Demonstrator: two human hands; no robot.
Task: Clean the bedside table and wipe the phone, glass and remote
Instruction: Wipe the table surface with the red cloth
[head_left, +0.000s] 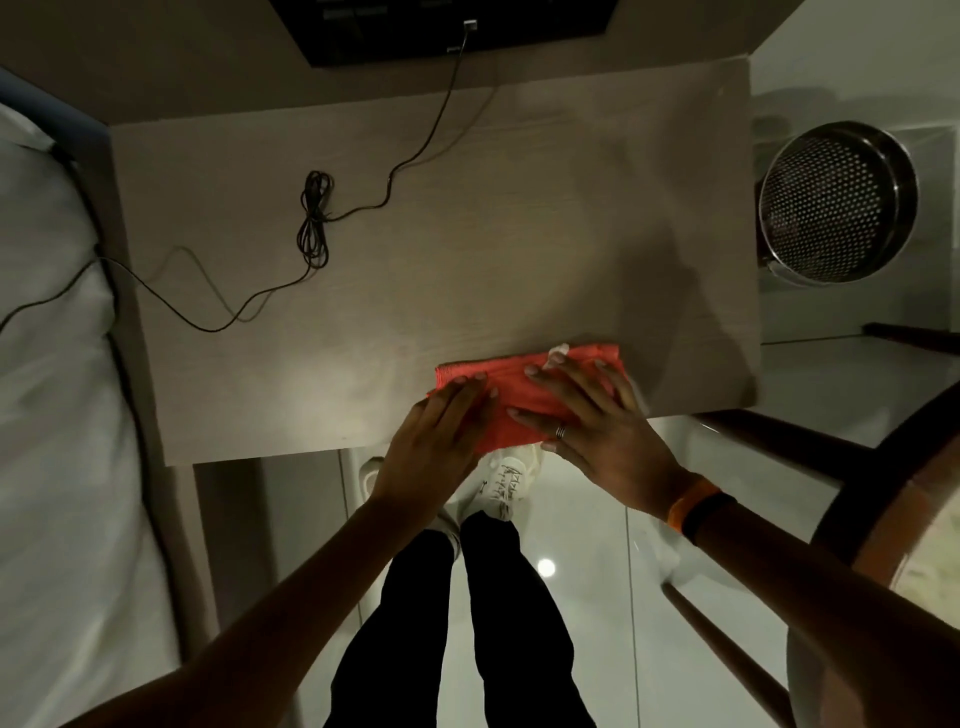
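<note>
While both palms are laid flat on the red cloth (511, 389), the bedside table (467, 218) is being wiped near its front edge, at about 6 o'clock of the top. The left hand (434, 436) is spread open, fingers pressed on the cloth's left part; the right hand (597, 421) is likewise open and flat across its right part, nothing being gripped by either. A small pale scrap, possibly tissue, is seen at the cloth's far edge by the right fingertips; what it is cannot be told. A black cable (311, 218) is left coiled at 10 o'clock on the top, trailing toward the bed (52, 364) at 9 o'clock. A perforated metal bin (836, 202) stands off the table at 3 o'clock. Phone, glass and remote are not seen anywhere. Step judged: tabletop wiping or cloth folding, underway. Next move likely calls for sweeping toward 12 o'clock, with the cable lifted or skirted.
</note>
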